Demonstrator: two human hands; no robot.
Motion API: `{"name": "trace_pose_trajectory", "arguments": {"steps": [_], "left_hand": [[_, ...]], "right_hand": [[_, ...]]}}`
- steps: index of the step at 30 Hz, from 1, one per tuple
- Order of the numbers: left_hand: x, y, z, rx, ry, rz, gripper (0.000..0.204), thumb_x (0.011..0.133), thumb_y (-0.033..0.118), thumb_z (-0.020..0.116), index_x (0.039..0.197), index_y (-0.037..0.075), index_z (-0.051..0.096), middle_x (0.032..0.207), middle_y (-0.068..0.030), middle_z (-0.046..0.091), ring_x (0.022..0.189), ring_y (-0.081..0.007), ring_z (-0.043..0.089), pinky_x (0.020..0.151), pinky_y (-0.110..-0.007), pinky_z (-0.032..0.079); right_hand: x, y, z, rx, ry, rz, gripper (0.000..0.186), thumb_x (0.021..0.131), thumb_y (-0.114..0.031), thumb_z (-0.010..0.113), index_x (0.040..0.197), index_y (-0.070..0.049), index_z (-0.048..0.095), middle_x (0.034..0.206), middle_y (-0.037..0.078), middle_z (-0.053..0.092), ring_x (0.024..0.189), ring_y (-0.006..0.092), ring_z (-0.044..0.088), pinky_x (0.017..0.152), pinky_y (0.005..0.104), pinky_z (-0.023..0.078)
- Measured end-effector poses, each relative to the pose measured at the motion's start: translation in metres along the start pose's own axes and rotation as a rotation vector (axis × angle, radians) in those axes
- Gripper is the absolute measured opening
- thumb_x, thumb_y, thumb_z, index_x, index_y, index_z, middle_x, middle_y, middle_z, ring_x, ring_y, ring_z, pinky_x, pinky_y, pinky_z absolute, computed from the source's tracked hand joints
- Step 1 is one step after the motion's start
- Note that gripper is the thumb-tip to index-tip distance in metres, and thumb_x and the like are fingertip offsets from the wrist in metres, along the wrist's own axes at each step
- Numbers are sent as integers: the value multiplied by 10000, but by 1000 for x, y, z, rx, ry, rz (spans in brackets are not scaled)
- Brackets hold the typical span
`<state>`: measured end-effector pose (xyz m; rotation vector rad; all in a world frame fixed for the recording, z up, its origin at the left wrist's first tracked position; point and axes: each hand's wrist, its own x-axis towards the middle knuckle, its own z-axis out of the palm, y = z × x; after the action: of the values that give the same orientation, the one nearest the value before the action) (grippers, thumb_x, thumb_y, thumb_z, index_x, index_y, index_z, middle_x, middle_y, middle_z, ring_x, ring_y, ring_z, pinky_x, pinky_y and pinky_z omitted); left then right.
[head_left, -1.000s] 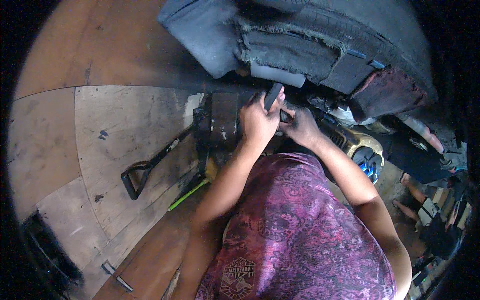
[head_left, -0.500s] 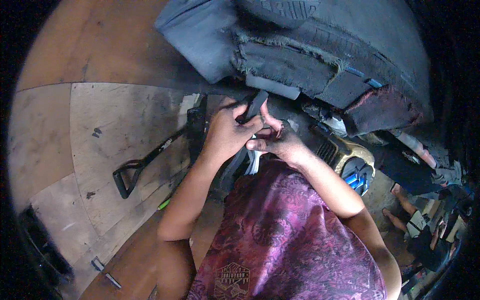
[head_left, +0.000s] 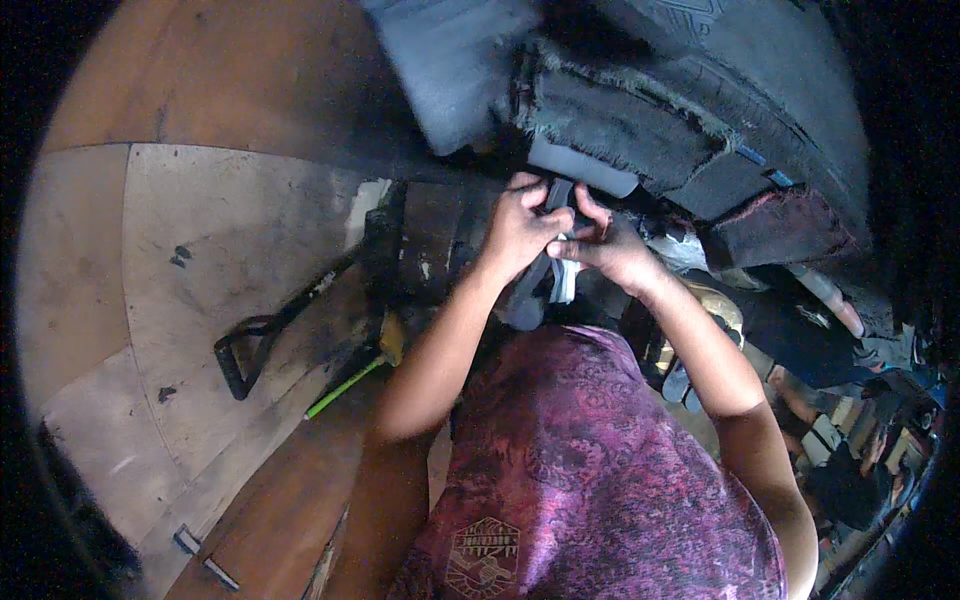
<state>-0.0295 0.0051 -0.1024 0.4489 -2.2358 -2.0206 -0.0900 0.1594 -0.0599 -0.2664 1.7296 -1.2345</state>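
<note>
Both hands meet in front of my chest around a dark, flat strip (head_left: 561,197), whose material I cannot make out. My left hand (head_left: 518,228) pinches it from the left, fingers closed. From the other side my right hand (head_left: 615,252) grips it, thumb toward the left fingers. Below the hands hangs a white strip (head_left: 565,284) beside the strip's dark lower part. Just beyond the fingertips lies a smooth grey roll or padded edge (head_left: 582,168), under a frayed dark fabric piece (head_left: 630,125).
A black D-shaped handle on a shaft (head_left: 240,360) lies against wooden boards (head_left: 250,220) at left, near a thin green stick (head_left: 345,391). A metal pull handle (head_left: 205,560) is at lower left. Dark, worn sheets (head_left: 780,70) fill the upper right. Mixed clutter (head_left: 860,450) lies at lower right.
The view has shifted, so my hands appear further right. They have drawn closer together on the dark strip, which stands more upright. More of the white strip and the green stick shows.
</note>
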Motion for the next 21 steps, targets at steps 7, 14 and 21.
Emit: {"name": "trace_pose_trajectory", "arguments": {"steps": [7, 14, 21], "left_hand": [[-48, 2, 10, -824, -24, -128, 513, 736, -6, 706, 1224, -10, 546, 1144, -49, 550, 991, -146, 561, 801, -265, 493], [-44, 37, 2, -136, 202, 153, 430, 740, 138, 780, 1106, -23, 623, 1131, -144, 619, 994, -204, 622, 854, -293, 492], [-37, 51, -5, 284, 243, 225, 434, 743, 145, 759, 1114, -26, 614, 1095, -177, 618, 959, -301, 635, 816, -329, 500]], "right_hand": [[-21, 38, 35, -989, 655, -563, 716, 792, -293, 701, 1395, -417, 335, 1157, 239, 563, 946, 412, 611, 834, 440, 486], [-3, 49, 37, -1060, 838, -815, 439, 808, -258, 673, 1230, -302, 565, 1234, 244, 491, 1018, 380, 554, 817, 438, 463], [0, 36, 48, -600, 543, -571, 539, 771, -98, 690, 1268, -81, 482, 1118, 188, 599, 1023, 331, 614, 852, 362, 497]]}}
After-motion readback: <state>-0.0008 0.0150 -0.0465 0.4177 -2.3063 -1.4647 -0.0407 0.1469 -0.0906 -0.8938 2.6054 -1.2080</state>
